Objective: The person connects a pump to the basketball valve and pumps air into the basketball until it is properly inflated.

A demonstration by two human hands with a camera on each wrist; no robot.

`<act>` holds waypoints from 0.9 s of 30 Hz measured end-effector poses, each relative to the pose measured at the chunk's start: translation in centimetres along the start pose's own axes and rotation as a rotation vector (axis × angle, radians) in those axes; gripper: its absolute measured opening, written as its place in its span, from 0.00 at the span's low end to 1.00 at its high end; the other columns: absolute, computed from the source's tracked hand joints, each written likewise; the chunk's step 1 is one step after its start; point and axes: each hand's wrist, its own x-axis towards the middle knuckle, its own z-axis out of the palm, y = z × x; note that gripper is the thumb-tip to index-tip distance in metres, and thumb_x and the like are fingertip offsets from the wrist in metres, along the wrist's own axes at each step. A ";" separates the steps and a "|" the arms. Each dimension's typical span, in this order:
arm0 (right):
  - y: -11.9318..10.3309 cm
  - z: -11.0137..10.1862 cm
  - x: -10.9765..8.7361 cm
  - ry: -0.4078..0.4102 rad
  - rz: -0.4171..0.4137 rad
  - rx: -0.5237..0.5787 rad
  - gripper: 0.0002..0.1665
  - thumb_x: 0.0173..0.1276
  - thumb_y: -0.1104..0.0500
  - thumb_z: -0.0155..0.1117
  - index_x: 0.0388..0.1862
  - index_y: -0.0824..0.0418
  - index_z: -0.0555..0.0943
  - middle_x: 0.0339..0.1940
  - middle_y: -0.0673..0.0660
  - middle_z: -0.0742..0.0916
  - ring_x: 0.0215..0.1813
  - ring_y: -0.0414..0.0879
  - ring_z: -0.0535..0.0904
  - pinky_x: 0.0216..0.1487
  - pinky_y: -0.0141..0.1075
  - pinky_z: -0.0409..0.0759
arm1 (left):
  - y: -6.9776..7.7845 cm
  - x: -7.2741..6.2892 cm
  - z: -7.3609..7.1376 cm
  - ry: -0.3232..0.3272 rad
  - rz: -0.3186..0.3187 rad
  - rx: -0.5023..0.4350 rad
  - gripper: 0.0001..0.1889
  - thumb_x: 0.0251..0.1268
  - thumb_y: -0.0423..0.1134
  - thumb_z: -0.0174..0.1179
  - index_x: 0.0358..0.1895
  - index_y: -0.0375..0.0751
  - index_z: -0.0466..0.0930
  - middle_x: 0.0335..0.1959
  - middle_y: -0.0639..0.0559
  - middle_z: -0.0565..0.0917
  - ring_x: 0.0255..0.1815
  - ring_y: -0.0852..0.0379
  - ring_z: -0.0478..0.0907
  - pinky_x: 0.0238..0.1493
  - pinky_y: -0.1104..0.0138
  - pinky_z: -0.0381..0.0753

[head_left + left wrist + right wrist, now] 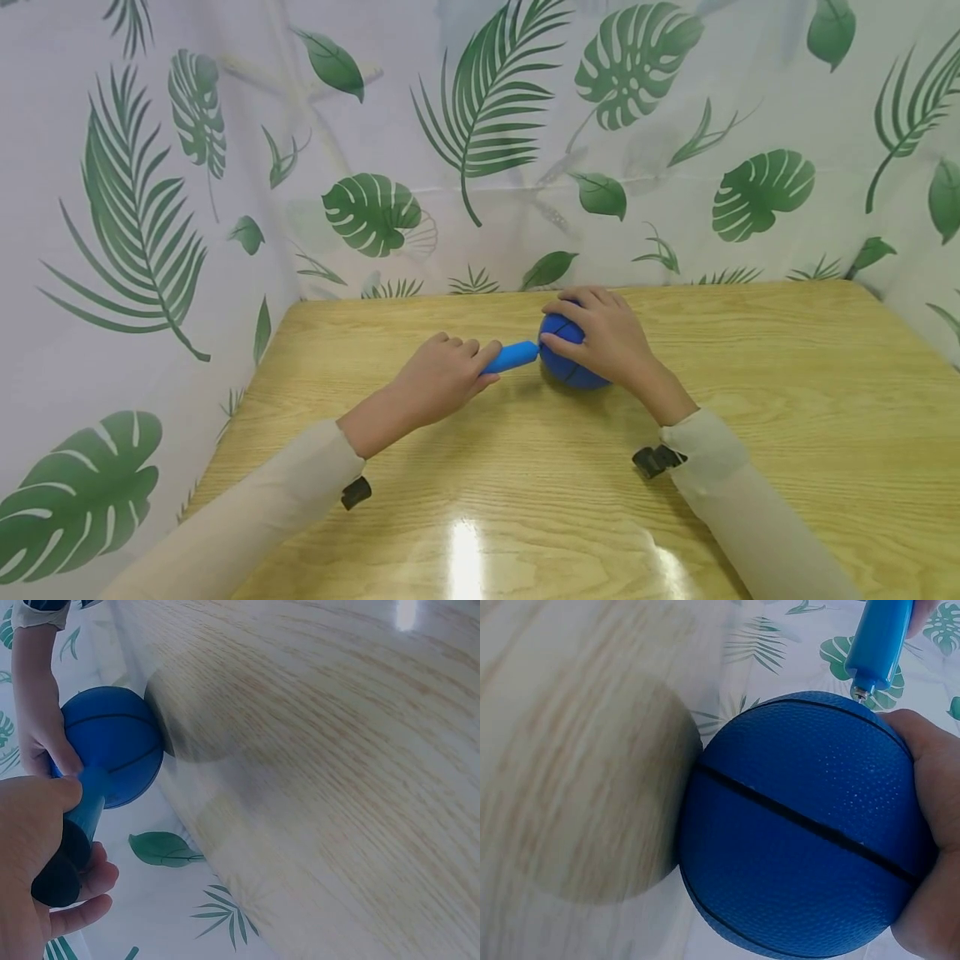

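Observation:
A small blue basketball (567, 375) with black seams rests on the wooden table. From above and the right, my right hand (611, 333) grips it, fingers and thumb spread around its curve. My left hand (446, 379) holds a blue hand pump (515, 356) whose front end points at the ball's left side. In the right wrist view, a thin metal needle (860, 694) at the pump's tip meets the ball's surface. The left wrist view shows the pump's dark rear part (60, 877) within my left fingers.
The light wooden table (480, 475) extends around both arms. Behind it and along the sides hangs a white cloth (517, 196) printed with green leaves. Dark wrist mounts (654, 461) sit by both sleeves.

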 end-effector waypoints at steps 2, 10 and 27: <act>0.0 0.0 0.0 -0.006 0.003 -0.002 0.26 0.69 0.42 0.69 0.60 0.53 0.84 0.65 0.62 0.82 0.69 0.63 0.73 0.71 0.61 0.68 | 0.0 0.0 0.0 -0.003 -0.001 0.001 0.17 0.73 0.51 0.62 0.52 0.41 0.76 0.28 0.50 0.83 0.27 0.55 0.83 0.31 0.62 0.80; -0.1 0.0 0.0 -0.007 -0.003 -0.016 0.26 0.69 0.41 0.69 0.60 0.53 0.83 0.65 0.63 0.82 0.69 0.63 0.73 0.71 0.62 0.68 | -0.1 -0.2 0.2 -0.013 -0.010 -0.017 0.17 0.75 0.50 0.61 0.55 0.41 0.77 0.29 0.50 0.84 0.28 0.55 0.84 0.30 0.62 0.79; 0.1 0.2 0.0 -0.004 -0.005 0.006 0.27 0.68 0.41 0.69 0.60 0.52 0.83 0.65 0.62 0.81 0.69 0.64 0.72 0.70 0.63 0.68 | -0.2 -0.2 -0.1 -0.049 -0.017 -0.019 0.19 0.75 0.52 0.59 0.56 0.41 0.77 0.31 0.50 0.86 0.30 0.55 0.85 0.35 0.61 0.82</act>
